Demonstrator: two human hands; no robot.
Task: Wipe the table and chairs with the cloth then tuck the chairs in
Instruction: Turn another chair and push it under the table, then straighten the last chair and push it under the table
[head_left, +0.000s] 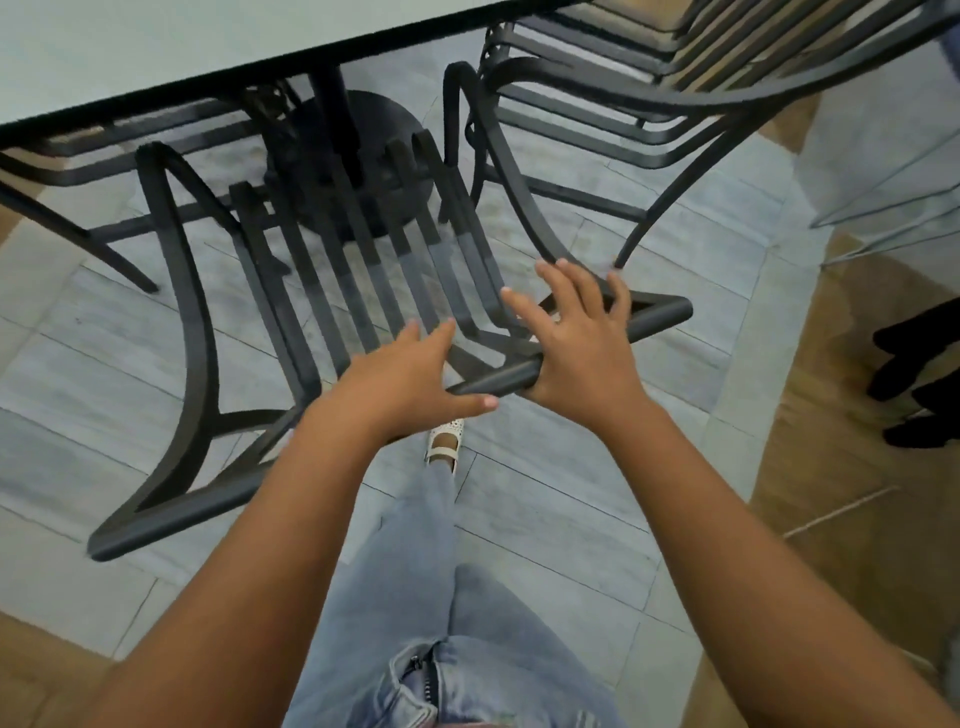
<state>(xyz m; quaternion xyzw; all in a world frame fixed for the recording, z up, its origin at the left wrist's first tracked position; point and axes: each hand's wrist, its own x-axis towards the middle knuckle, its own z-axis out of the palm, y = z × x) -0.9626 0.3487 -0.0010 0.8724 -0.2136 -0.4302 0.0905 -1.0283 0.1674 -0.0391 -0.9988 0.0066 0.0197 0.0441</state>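
Chair (332, 270) stands straight ahead of the person, seat partly under the table (156, 47), its slatted back leaning toward the camera. The top rail (493, 382) runs from lower left to upper right across both hands. The left hand (410, 379) rests on the rail with fingers straight, thumb below it; the right hand (576, 332) lies flat over it, fingers spread. Neither grips. Both are about equally near; a push away along the seat's line should tuck it in. No cloth shows.

Chair (332, 270): black metal, slatted seat, curved arms, front edge under the table (156, 52). Table: pale top, dark edge, black pedestal.
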